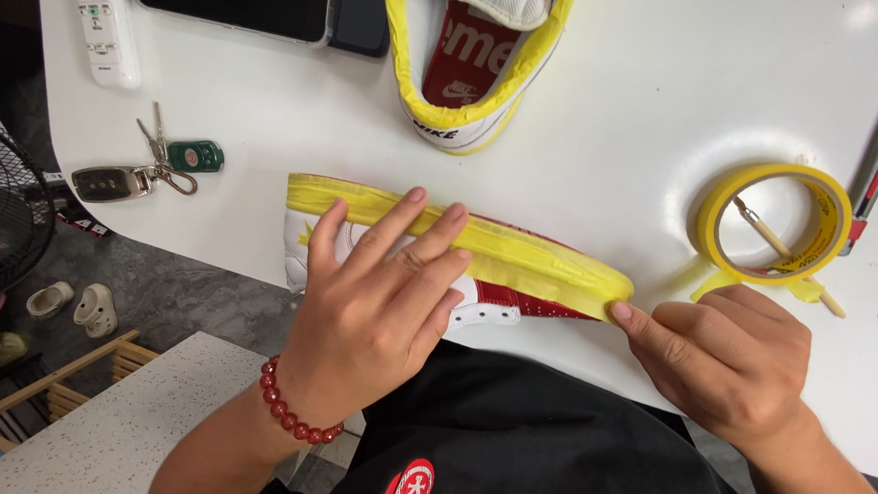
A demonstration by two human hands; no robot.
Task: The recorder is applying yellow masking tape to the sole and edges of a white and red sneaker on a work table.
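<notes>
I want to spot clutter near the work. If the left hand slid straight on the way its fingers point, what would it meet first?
Past the taped shoe under the left hand, probably the second shoe; depth is unclear.

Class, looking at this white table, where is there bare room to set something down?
Bare white table lies between the upright yellow-taped sneaker and the yellow tape roll. It is crowded where both hands press the taped red-and-white shoe.

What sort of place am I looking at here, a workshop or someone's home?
Probably a home hobby table, not a proper workshop: a remote control and keys lie on the white table beside a tape roll and a masked sneaker.
</notes>
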